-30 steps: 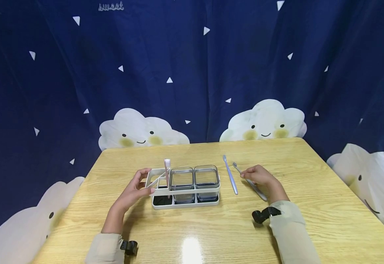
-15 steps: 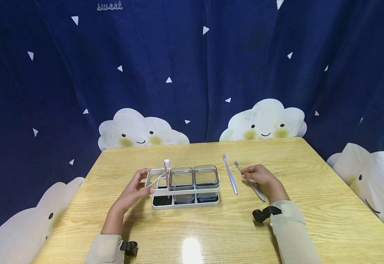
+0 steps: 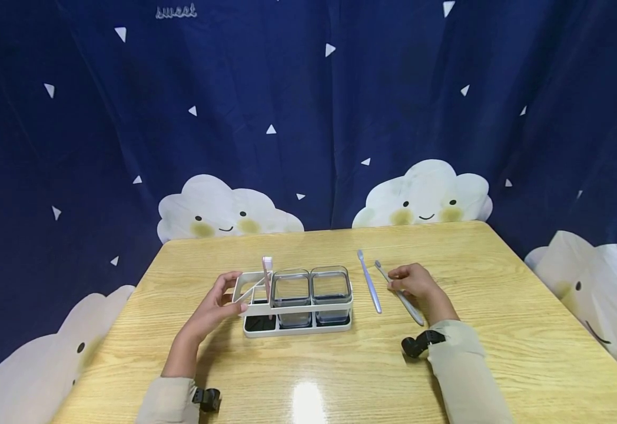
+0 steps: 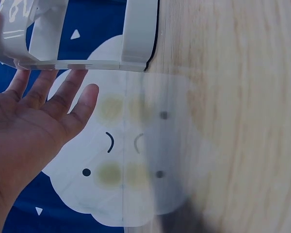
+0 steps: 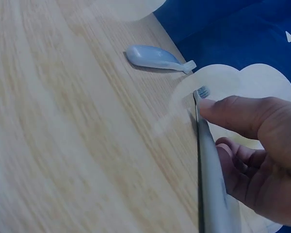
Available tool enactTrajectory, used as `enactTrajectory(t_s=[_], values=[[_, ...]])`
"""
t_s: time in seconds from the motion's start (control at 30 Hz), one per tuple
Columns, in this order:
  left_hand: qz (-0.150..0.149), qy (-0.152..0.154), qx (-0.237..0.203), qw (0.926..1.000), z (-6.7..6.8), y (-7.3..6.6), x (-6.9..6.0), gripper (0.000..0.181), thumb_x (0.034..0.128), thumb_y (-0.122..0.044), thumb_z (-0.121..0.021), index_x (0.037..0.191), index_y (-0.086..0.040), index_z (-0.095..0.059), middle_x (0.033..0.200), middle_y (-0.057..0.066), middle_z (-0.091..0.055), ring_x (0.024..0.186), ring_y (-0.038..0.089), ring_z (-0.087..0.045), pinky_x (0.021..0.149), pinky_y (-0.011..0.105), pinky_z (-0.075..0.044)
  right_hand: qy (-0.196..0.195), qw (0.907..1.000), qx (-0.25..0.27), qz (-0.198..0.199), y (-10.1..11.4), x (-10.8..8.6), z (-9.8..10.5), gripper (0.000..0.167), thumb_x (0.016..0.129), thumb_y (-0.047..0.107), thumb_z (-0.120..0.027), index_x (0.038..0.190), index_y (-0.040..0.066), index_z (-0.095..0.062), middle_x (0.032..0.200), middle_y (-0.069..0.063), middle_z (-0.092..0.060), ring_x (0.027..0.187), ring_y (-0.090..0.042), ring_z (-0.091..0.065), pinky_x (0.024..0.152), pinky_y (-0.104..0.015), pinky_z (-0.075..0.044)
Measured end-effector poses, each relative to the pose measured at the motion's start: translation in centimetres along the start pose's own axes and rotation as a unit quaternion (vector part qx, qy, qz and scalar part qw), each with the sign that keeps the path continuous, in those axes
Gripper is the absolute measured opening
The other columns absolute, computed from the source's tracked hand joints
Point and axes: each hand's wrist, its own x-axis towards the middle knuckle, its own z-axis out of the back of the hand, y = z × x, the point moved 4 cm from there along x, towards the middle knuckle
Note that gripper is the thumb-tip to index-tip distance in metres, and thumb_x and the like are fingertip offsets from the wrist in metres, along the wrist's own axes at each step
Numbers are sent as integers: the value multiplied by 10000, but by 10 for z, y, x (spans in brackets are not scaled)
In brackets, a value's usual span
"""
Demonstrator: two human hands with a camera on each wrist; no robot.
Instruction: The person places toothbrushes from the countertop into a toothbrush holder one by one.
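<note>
In the head view a white toothbrush holder (image 3: 308, 308) stands on the table, with a pink toothbrush (image 3: 266, 285) upright in its left part. My left hand (image 3: 210, 306) grips the holder's left end, thumb in front and fingers behind. The left wrist view shows those fingers against the holder's edge (image 4: 140, 34). To the right, my right hand (image 3: 417, 284) pinches a grey toothbrush (image 3: 408, 306) between thumb and fingers, near its bristle end in the right wrist view. The brush lies slanted, low along the tabletop; whether it touches is unclear. A blue-purple toothbrush (image 3: 370, 284) lies beside it.
Two clear square cups, a left cup (image 3: 291, 288) and a right cup (image 3: 331, 285), sit in the holder's middle and right openings. The wooden table (image 3: 372, 371) ends at the back before a dark blue curtain (image 3: 308, 147) printed with clouds.
My right hand and the grey toothbrush have shifted slightly, the brush's handle end moving a little left. The left hand still grips the holder, without visible motion.
</note>
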Motion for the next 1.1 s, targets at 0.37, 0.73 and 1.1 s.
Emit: enactTrajectory(t_s=[0.37,0.73,1.1], values=[[17,-29,50,10000,0,-1,0,653,809,-19,-661,1365,-77,-324,1320,273,-340,1016,368,-469,783,382,-447,-357,9993,-58,-52,-1,3,-1,340,794,-26,-685,1122,-85,-619,976,-182,-642,636,-168,-519,533,-291,-432],[-46,2,27,10000,2,1,0,662,817,4,-644,1380,-58,-302,1319,265,-342,1004,342,-486,771,379,-453,-579,9979,35,-273,-2,0,0,349,760,-32,-710,1088,-107,-617,901,-162,-627,618,-168,-506,535,-280,-439],[-14,-21,36,10000,0,0,0,645,811,-27,-654,1364,-70,-325,1319,282,-343,1038,478,-437,782,370,-447,-714,9965,177,-403,-1,-3,-2,337,766,-29,-698,1080,-121,-616,835,-145,-629,542,-145,-472,517,-274,-434]])
